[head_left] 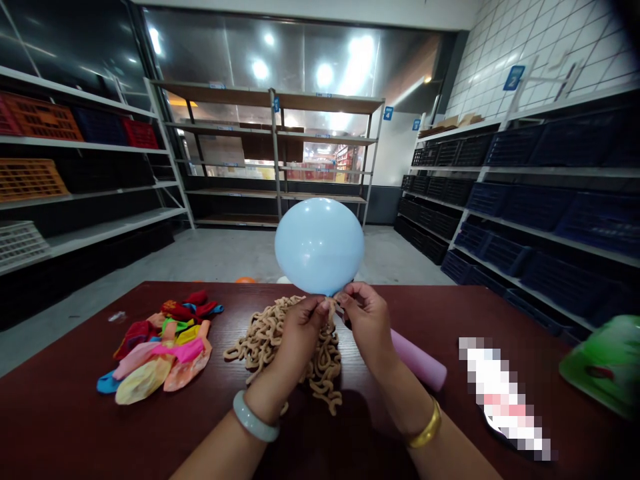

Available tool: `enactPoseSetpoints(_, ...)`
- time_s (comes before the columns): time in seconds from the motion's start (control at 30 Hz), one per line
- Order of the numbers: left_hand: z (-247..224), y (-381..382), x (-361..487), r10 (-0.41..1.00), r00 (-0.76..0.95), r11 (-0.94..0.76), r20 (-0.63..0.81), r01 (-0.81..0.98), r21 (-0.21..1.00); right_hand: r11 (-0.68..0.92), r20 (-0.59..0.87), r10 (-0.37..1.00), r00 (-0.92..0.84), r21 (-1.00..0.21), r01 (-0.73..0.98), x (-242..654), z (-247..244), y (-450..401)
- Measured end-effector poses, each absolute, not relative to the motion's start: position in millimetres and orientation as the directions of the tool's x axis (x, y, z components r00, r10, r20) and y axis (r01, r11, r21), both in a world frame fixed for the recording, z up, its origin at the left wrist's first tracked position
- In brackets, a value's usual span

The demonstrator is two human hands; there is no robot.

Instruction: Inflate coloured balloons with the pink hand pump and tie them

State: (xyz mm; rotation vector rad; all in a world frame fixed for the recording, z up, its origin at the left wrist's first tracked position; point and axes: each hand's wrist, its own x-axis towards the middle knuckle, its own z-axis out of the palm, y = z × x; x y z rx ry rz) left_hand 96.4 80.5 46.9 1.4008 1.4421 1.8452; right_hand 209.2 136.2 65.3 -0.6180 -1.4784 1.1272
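Note:
A light blue inflated balloon (pixel 319 245) stands upright above the table, its neck pointing down between my hands. My left hand (pixel 303 321) is closed in a pinch at the balloon's neck. Fingers and thumb together, my right hand (pixel 367 317) grips a strand of brown cord right beside that neck. Below and behind my left hand lies a tangled heap of thick, fuzzy brown cord (pixel 270 333). Whether the cord goes round the neck is hidden by my fingers.
Limp colourful balloons (pixel 170 347) lie in a pile at the table's left. A pink cylinder (pixel 420 360) rests right of my right hand, with a pixelated object (pixel 505 400) and a green-and-white item (pixel 605 367) farther right. Shelves with crates (pixel 545 143) surround the table (pixel 65 407).

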Motion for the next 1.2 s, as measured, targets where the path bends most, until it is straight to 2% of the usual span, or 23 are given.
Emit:
enactPoseSetpoints(0.2, 43.9, 82.8, 106.5, 0.811, -0.382, -0.346, 0.444, 0.299, 0.889, 0.378, 0.406, 0.905, -0.126, -0.905, -0.196, 213.6, 66.2, 145.0)
enactPoseSetpoints(0.43, 36.7, 88.5, 110.5, 0.853, -0.319, -0.345, 0.413, 0.25, 0.905, 0.282, 0.34, 0.937, -0.077, -0.868, -0.408, 210.3, 56.7, 164.3)
enactPoseSetpoints(0.53, 33.6, 89.0, 108.8, 0.835, -0.385, -0.332, 0.394, 0.219, 0.917, 0.258, 0.325, 0.939, -0.111, -0.88, -0.398, 208.4, 54.5, 166.3)
enactPoseSetpoints(0.67, 31.8, 89.3, 99.7, 0.762, -0.503, -0.327, 0.407, 0.243, 0.913, 0.191, 0.251, 0.925, -0.285, -0.956, -0.222, 201.1, 49.0, 161.9)
enactPoseSetpoints(0.77, 30.5, 91.1, 91.5, 0.729, -0.5, -0.294, 0.469, 0.39, 0.873, 0.04, 0.14, 0.901, -0.412, -0.97, -0.242, 192.3, 43.4, 156.0)
enactPoseSetpoints(0.87, 29.1, 92.6, 87.7, 0.726, -0.439, -0.221, 0.529, 0.579, 0.784, -0.118, 0.044, 0.901, -0.432, -0.933, -0.341, 185.5, 39.4, 151.1)
enactPoseSetpoints(0.93, 29.6, 92.3, 87.5, 0.745, -0.389, -0.197, 0.542, 0.648, 0.736, -0.155, 0.016, 0.907, -0.422, -0.917, -0.368, 182.4, 38.1, 149.9)
enactPoseSetpoints(1.03, 32.6, 90.6, 86.9, 0.76, -0.386, -0.173, 0.523, 0.655, 0.736, -0.181, -0.006, 0.91, -0.415, -0.905, -0.385, 176.2, 37.4, 154.8)
enactPoseSetpoints(1.2, 34.9, 89.6, 77.2, 0.696, -0.557, -0.115, 0.454, 0.537, 0.836, -0.265, -0.101, 0.898, -0.427, -0.901, -0.343, 152.3, 36.7, 186.9)
